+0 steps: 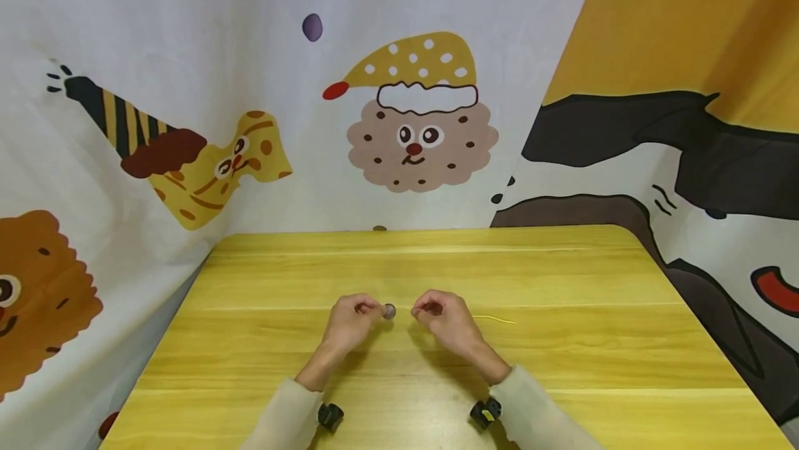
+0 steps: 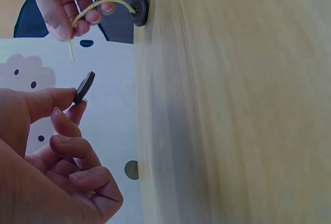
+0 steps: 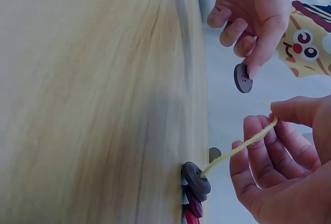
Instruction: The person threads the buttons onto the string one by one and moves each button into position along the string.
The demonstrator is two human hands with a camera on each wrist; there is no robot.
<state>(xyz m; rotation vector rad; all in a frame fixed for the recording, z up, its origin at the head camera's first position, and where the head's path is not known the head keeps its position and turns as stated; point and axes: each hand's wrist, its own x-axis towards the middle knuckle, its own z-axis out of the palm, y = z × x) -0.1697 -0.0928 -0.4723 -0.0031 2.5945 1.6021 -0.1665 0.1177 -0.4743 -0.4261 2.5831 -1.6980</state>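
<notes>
Between thumb and index finger, my left hand pinches a dark round button with small holes by its edge. To its right, my right hand pinches a yellow string near one end, and a short free tip sticks out past the fingertips. The string's tip and the held button are apart, a small gap between them. Lower on the string, a dark button is threaded, with red buttons beyond it at the tabletop. In the head view my right hand hides these threaded buttons.
Both hands are over a wooden table. Another stretch of the yellow string lies on the wood to the right of the right hand. A curtain printed with cartoon food hangs behind the table and along its sides.
</notes>
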